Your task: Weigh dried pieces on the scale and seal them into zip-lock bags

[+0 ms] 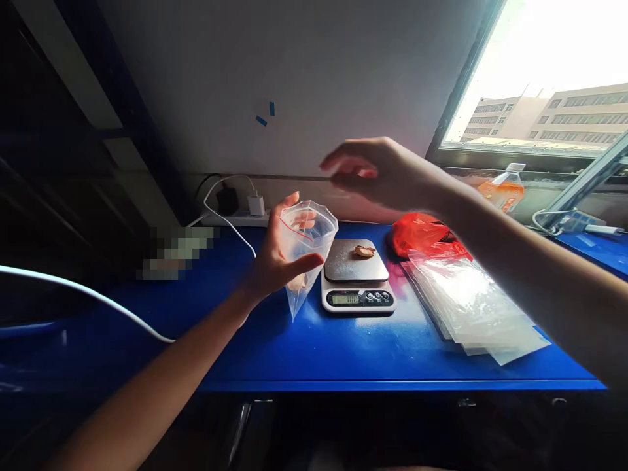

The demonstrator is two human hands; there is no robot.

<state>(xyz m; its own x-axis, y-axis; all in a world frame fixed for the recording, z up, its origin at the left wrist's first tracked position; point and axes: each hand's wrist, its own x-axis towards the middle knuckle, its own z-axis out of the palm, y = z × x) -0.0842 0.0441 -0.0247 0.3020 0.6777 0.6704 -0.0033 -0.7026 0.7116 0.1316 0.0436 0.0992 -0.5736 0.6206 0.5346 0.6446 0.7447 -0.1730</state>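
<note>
My left hand (275, 258) is closed around a clear zip bag (314, 245) with a red line near its top. The bag's mouth gapes upward, and its pointed lower corner hangs over the blue tabletop. Something pale shows low in the bag; I cannot make out what. My right hand (366, 171) is in the air above and behind a kitchen scale (358, 278), its fingers bent and apart, slightly blurred, with nothing visible in them. One small brown and cream dried piece (364, 251) lies on the scale's metal plate. The display is lit.
Right of the scale, a stack of clear bags (471, 307) lies on the blue table (275, 360), with a red plastic bag (422, 232) behind it. An orange drink bottle (505, 186) stands by the window. White cables and a charger (256, 205) are at the back left.
</note>
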